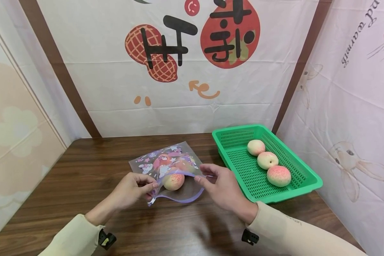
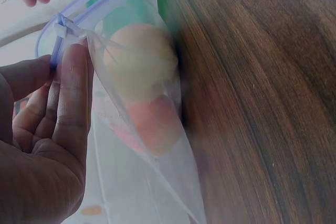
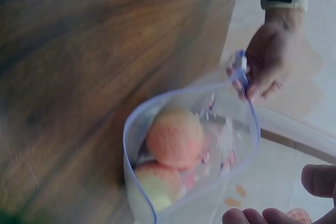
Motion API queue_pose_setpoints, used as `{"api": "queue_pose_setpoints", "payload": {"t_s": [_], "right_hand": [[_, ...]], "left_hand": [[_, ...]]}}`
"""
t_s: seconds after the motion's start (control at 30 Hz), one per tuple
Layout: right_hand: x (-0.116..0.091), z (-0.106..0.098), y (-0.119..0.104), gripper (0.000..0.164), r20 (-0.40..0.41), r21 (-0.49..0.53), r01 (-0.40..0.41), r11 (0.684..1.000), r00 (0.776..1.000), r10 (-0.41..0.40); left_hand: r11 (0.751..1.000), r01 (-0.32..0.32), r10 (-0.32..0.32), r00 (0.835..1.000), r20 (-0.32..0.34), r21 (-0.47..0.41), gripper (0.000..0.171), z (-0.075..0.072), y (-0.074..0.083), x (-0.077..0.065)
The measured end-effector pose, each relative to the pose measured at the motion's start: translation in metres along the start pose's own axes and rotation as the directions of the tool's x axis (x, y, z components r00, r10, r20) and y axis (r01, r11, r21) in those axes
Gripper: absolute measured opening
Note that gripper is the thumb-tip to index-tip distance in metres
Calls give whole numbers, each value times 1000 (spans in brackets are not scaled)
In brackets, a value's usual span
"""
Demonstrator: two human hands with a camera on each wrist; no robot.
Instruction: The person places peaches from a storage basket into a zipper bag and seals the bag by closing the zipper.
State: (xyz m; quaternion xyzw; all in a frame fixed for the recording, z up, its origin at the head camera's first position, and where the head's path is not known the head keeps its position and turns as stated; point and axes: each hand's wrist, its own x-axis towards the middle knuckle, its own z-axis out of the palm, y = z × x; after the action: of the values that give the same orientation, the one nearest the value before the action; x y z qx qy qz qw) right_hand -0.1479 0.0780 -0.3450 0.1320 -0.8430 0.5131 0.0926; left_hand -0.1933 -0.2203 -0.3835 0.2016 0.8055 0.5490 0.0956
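Writing: on the white curtain (image 1: 348,99) at right, slanted script, cut off at the edge, reads "nd warmth"; rabbit drawings share the cloth. Back curtain (image 1: 108,89) bears thick black characters, not legible to me, over a peanut print (image 1: 153,53) and a round red print (image 1: 230,33). Right sleeve (image 1: 278,220): a line of lettering, too small to read.

Zip bag (image 1: 164,167), clear with purple rim, lies on the wood-grain table (image 1: 83,177), mouth gaping toward the person. Printed cartoon figures and stars partly block sight of its contents; at least two peaches (image 1: 174,181) inside.

Left hand (image 1: 132,192) pinches the rim's corner by the white slider. Right hand (image 1: 222,183) just beside the opposite corner, thumb and fingers parted, nothing between them.

Green basket (image 1: 243,169) close beyond the right hand, three peaches (image 1: 267,160) in a row.
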Motion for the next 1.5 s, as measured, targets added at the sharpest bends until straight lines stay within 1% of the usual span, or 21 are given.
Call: {"api": "queue_pose_setpoints", "payload": {"t_s": [0.07,0.17,0.33,0.43,0.63,0.77,1.07,1.3,1.5], "right_hand": [[2,-5,-1,35,-31,-2,2,1000,1000,-2],[5,-13,-3,35,-52,-7,-3,1000,999,2],[8,-26,-5,39,-57,-43,-8,999,998,6],[10,-34,-5,41,-60,-55,-8,998,998,5],[15,-48,-3,41,-69,-83,-6,996,998,1],[17,-59,-2,42,-71,-109,-7,994,998,-1],[21,-79,0,42,-91,-163,-36,986,996,21],[24,-96,3,44,-92,-228,-48,973,995,28],[30,-115,9,50,-89,-274,-100,957,993,78]], "left_hand": [[1000,-5,5,1000,3,1,15,0,0,0],[1000,-9,9,1000,3,8,15,-1,1,0],[1000,-3,3,1000,-5,31,15,-2,1,0],[998,-2,3,1000,-11,61,16,-2,1,0],[995,-15,18,1000,-23,97,19,-3,4,1],[995,-14,17,999,-32,101,19,-3,5,1],[994,-1,6,999,-51,111,14,-4,6,-1],[996,-1,6,999,-51,93,15,-4,8,-1],[997,-8,11,999,-47,74,17,-4,10,-1]]}}
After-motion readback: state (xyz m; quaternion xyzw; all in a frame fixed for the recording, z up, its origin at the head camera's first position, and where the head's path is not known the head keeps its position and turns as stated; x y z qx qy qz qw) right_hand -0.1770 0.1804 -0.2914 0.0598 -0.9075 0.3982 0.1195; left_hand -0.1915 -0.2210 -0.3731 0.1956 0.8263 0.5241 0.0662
